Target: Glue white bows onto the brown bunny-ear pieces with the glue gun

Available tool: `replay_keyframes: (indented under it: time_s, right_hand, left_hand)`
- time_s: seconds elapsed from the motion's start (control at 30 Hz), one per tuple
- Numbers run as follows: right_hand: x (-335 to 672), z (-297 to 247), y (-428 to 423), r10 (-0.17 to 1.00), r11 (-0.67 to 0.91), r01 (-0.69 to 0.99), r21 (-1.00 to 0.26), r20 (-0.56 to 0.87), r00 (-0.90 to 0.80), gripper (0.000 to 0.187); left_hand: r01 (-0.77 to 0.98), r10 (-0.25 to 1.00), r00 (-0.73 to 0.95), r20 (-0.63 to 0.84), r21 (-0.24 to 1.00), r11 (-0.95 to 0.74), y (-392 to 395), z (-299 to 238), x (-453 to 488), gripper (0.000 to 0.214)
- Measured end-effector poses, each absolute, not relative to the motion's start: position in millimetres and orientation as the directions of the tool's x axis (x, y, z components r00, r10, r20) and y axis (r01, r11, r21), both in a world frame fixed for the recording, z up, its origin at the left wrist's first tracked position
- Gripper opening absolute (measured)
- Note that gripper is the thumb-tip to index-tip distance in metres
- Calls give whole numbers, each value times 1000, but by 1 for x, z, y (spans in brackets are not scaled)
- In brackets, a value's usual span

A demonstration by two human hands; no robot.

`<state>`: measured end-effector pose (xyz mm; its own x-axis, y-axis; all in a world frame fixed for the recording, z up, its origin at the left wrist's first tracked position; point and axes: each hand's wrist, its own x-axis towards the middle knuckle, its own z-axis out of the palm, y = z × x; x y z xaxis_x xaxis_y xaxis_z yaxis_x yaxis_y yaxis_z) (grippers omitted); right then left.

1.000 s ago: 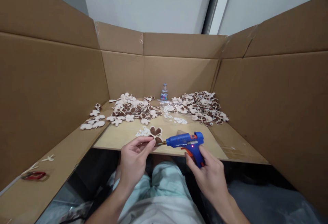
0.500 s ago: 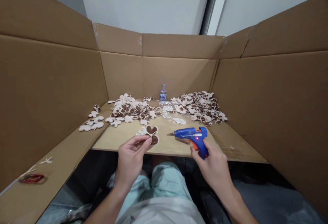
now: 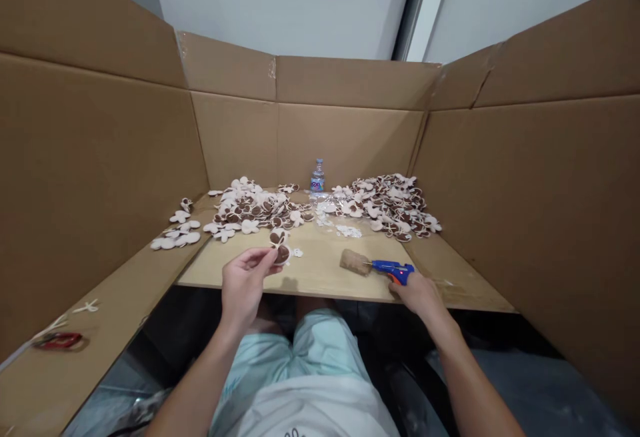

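My left hand (image 3: pixel 244 280) pinches a small brown and white butterfly-shaped piece (image 3: pixel 279 245) and holds it upright above the wooden board (image 3: pixel 320 270). My right hand (image 3: pixel 419 292) rests at the board's right front, its fingers closed on the handle of a blue glue gun (image 3: pixel 393 268) that lies on its side. The gun's nozzle points left at a small cork-coloured block (image 3: pixel 355 261). A few white bits (image 3: pixel 297 252) lie just right of the held piece.
Two heaps of the same brown and white pieces lie at the back, the left pile (image 3: pixel 253 207) and the right pile (image 3: pixel 390 205), with a small water bottle (image 3: pixel 318 177) between them. Tall cardboard walls (image 3: pixel 95 157) enclose the bench. Red scissors (image 3: pixel 59 340) lie at the far left.
My right hand has carried the glue gun away from the piece, down and to the right, and laid it on the board. My left hand has lifted the piece slightly to the left.
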<state>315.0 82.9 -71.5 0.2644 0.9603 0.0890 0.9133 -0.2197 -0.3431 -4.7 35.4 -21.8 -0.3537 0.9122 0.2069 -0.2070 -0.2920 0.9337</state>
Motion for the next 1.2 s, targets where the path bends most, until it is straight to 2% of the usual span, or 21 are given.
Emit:
replay_keyframes:
  time_s: [0.1,0.2,0.3,0.33,0.4,0.43,0.5,0.57,0.67,0.73,0.87,0.97,1.07,1.2]
  right_hand:
    - [316,-71,83,946,-244,918,-314,129,296,20]
    - [309,-67,77,939,-178,937,-301,233,253,25]
    - [284,-65,70,935,23,947,-319,343,92,19]
    - [271,-66,70,933,107,937,-331,360,21,23]
    - [242,-71,74,922,261,898,-354,368,-123,35]
    - [226,-73,79,909,336,867,-367,367,-197,35]
    - [196,-79,93,873,455,798,-395,375,-312,23]
    - [170,-83,110,845,520,743,-422,382,-375,29]
    - [146,-86,135,843,535,696,-479,363,-397,29]
    - [139,-89,147,858,513,675,-530,339,-386,22]
    - [139,-94,159,890,456,617,-641,316,-330,27]
    - [143,-98,159,907,420,544,-726,334,-255,22]
    - [147,-99,154,919,394,422,-816,364,-154,21]
    - [153,-92,137,932,364,177,-915,356,-76,34]
  left_hand:
    - [-213,911,-361,200,933,-289,38,-21,-10,27]
    - [-192,900,-385,206,936,-296,41,-21,-14,28]
    - [-162,882,-410,233,933,-321,43,-22,-18,30]
    - [-156,876,-415,246,929,-335,44,-23,-19,30]
    - [-140,866,-420,271,923,-357,44,-24,-20,31]
    - [-132,864,-419,280,923,-363,44,-24,-21,31]
    - [-113,864,-411,290,925,-364,44,-25,-22,33]
    - [-108,871,-395,293,927,-360,43,-24,-22,38]
    - [-131,876,-399,272,928,-348,43,-24,-21,45]
    - [-150,873,-422,246,930,-334,43,-23,-21,42]
    - [-156,871,-434,232,932,-326,44,-23,-21,34]
    - [-134,871,-428,242,936,-326,43,-24,-22,32]
    - [-103,867,-422,264,937,-335,44,-27,-22,29]
    - [-38,857,-385,343,922,-386,45,-29,-20,26]
